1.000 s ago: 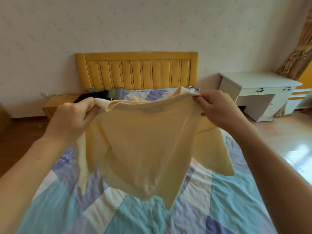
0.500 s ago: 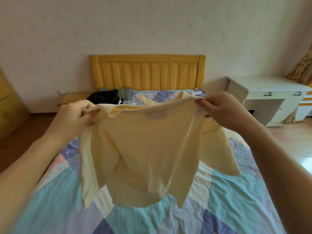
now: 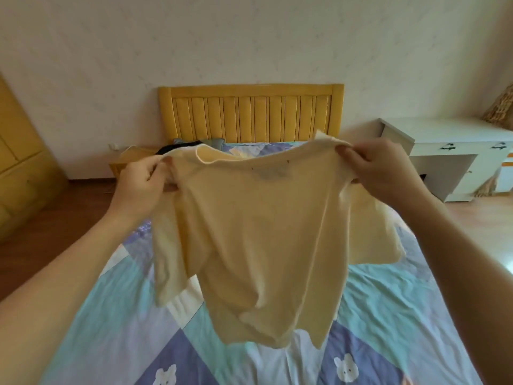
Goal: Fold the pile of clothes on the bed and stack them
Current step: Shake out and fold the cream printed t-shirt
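- Pale yellow short-sleeved cotton shirt (image 3: 258,234): held up in the air above the bed, spread by its shoulders, hem hanging loose and creased, clear of the bedding.
- Left hand (image 3: 141,184): clenched on the shirt's left shoulder seam, fabric bunched between thumb and curled fingers.
- Right hand (image 3: 380,168): grasping the shirt's right shoulder, fingertips pinching the top edge, right sleeve drooping behind the forearm.
- Neckline noted sagging between the two hands; grey label patch visible just below it.
- Patchwork bedspread in teal, lilac, blue and white with small bear prints (image 3: 116,315): lying flat beneath the shirt, lightly wrinkled.
- Dark bundle of clothes (image 3: 180,145): resting at the head of the bed, against the yellow slatted wooden headboard (image 3: 249,112), mostly hidden behind the shirt; separate garments cannot be told apart.
- White desk with drawers (image 3: 449,151): standing right of the bed, against the wall.
- Low wooden bedside table (image 3: 125,159): left of the headboard.
- Yellow wooden wardrobe (image 3: 19,162): at far left edge.
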